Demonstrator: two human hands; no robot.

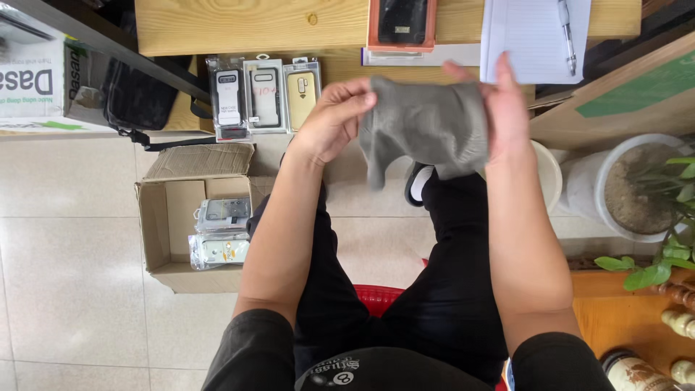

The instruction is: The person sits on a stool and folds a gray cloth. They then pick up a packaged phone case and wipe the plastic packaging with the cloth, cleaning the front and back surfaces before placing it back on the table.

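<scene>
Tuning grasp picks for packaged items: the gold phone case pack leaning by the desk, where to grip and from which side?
Grip the gold phone case pack at its top edge, by the hanger tab, coming from above. It stands upright, flat against the desk, with a grey pack tight on one side, so the faces and that edge look blocked. The left hand is near its other edge.

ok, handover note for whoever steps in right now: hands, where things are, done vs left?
Left hand: pinching the left edge of the grey cloth, held up in front of the body.
Right hand: flat behind the cloth's right side, thumb over its top edge.
Three packaged phone cases lie in a row on the low wooden shelf; more lie in the open cardboard box on the floor to the left.
Done: cloth is in hand, part unfolded.
Left: no case is in hand; all are in their packets.
</scene>
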